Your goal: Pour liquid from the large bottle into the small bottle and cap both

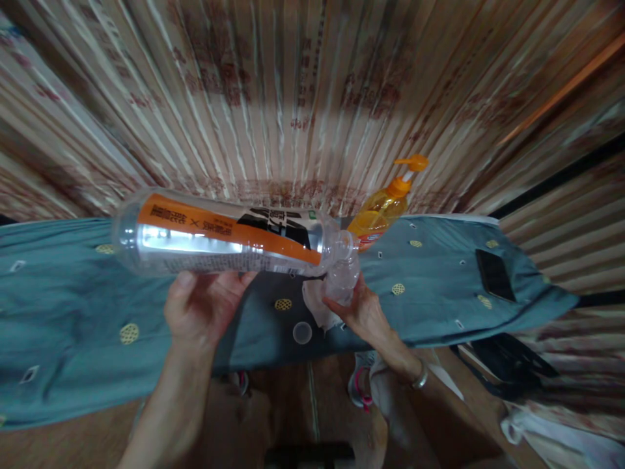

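My left hand [208,306] supports a large clear plastic drink bottle [229,234] from below, fingers curled behind it. The bottle lies nearly level, its orange, silver and black label facing me and its neck to the right. My right hand [365,311] grips a small clear plastic bottle [340,280], slightly tilted, by its lower part. The large bottle's mouth meets the small one's top; I cannot tell if they touch. Behind them stands a pump bottle [375,218] of yellow-orange liquid with an orange pump head. Below lie a whitish cloth or tissue [315,306] and a round translucent cap [302,333].
A teal patterned cloth [88,293] covers the long narrow table. A dark phone [495,275] lies at its right end. Pleated curtains [273,98] hang close behind. A black bag-like thing [508,365] is on the lower right, and shoes show beneath the front edge.
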Available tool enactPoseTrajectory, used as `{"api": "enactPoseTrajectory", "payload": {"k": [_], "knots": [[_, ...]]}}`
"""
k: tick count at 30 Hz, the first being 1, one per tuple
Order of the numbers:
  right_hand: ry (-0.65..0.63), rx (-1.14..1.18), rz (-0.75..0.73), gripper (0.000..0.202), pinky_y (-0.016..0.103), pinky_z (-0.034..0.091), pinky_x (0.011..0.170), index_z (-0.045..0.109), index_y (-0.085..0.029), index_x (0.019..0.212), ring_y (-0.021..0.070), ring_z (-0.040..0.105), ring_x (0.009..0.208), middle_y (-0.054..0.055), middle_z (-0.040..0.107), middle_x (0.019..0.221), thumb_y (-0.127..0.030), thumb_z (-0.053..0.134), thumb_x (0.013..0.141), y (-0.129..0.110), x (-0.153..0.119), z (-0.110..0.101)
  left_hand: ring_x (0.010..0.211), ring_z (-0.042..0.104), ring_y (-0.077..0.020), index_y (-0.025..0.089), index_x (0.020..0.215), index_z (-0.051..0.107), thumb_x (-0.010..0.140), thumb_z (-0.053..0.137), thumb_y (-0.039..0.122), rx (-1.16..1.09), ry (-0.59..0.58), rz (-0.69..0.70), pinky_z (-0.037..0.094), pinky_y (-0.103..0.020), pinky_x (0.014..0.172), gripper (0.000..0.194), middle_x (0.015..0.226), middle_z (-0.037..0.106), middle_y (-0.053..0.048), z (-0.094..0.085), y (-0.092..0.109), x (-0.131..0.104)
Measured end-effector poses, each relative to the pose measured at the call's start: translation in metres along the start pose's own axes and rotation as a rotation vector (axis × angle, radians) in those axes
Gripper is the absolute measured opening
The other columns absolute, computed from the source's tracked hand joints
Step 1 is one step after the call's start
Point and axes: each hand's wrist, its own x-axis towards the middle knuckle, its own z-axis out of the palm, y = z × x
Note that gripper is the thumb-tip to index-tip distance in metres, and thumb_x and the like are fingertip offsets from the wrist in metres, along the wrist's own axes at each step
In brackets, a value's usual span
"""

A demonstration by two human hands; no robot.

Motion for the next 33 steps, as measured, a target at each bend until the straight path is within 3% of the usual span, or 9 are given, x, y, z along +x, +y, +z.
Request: {"api": "enactPoseTrajectory", "payload": {"k": [6, 11, 18, 24, 28, 33], "knots": [[-0.001, -0.007, -0.002, 0.095, 0.057, 0.07, 0.088, 0.044, -0.009, 0.163, 0.0424, 0.083, 0.109, 0.026, 0.081, 0.129, -0.061, 0.077, 0.09, 0.0025, -0.0006, 0.0008, 0.114, 0.078, -0.0389, 0.035, 0.12, 0.08, 0.051, 0.11, 0.049, -0.005, 0.006, -0.001, 0.074, -0.043, 0.079, 0.077, 0.113, 0.084, -0.008, 0.002, 0.0001, -0.0002], [0.005, -0.008, 0.003, 0.096, 0.053, 0.071, 0.088, 0.044, -0.009, 0.163, 0.0399, 0.083, 0.109, 0.025, 0.083, 0.126, -0.062, 0.076, 0.09, 0.0027, -0.0011, 0.0019, 0.116, 0.077, -0.0414, 0.032, 0.12, 0.08, 0.051, 0.11, 0.048, -0.015, 0.001, 0.005, 0.074, -0.044, 0.079, 0.077, 0.115, 0.084, -0.01, 0.0029, -0.0002, -0.0005], [0.001, 0.0, -0.004, 0.096, 0.057, 0.071, 0.087, 0.045, -0.004, 0.162, 0.042, 0.083, 0.108, 0.028, 0.082, 0.126, -0.059, 0.076, 0.09, 0.0009, -0.0004, 0.0, 0.109, 0.079, -0.037, 0.036, 0.115, 0.081, 0.053, 0.108, 0.05, 0.007, -0.008, 0.006, 0.074, -0.043, 0.078, 0.069, 0.109, 0.084, -0.006, 0.0, -0.0009, 0.0009], [-0.016, 0.001, 0.018, 0.096, 0.057, 0.071, 0.086, 0.042, -0.01, 0.165, 0.0421, 0.083, 0.107, 0.025, 0.082, 0.126, -0.053, 0.08, 0.088, 0.0012, -0.0006, -0.0004, 0.105, 0.079, -0.0362, 0.033, 0.116, 0.081, 0.048, 0.11, 0.05, -0.002, 0.003, 0.022, 0.073, -0.041, 0.075, 0.076, 0.113, 0.083, -0.009, 0.0009, 0.0001, 0.0014], [-0.01, 0.002, 0.02, 0.097, 0.057, 0.071, 0.089, 0.041, -0.012, 0.166, 0.0403, 0.083, 0.109, 0.023, 0.082, 0.129, -0.055, 0.078, 0.088, 0.0028, -0.0014, 0.0019, 0.105, 0.079, -0.036, 0.035, 0.113, 0.081, 0.05, 0.11, 0.049, 0.0, -0.003, 0.008, 0.073, -0.042, 0.076, 0.071, 0.114, 0.083, -0.007, 0.0017, -0.0001, 0.0004], [-0.008, -0.004, 0.014, 0.097, 0.057, 0.071, 0.09, 0.042, -0.007, 0.165, 0.042, 0.083, 0.11, 0.025, 0.082, 0.127, -0.059, 0.077, 0.09, 0.0015, -0.0017, 0.0011, 0.11, 0.078, -0.0371, 0.036, 0.113, 0.081, 0.05, 0.11, 0.049, -0.008, -0.005, 0.011, 0.074, -0.042, 0.076, 0.07, 0.113, 0.083, -0.006, 0.0022, -0.0003, 0.0004]]}}
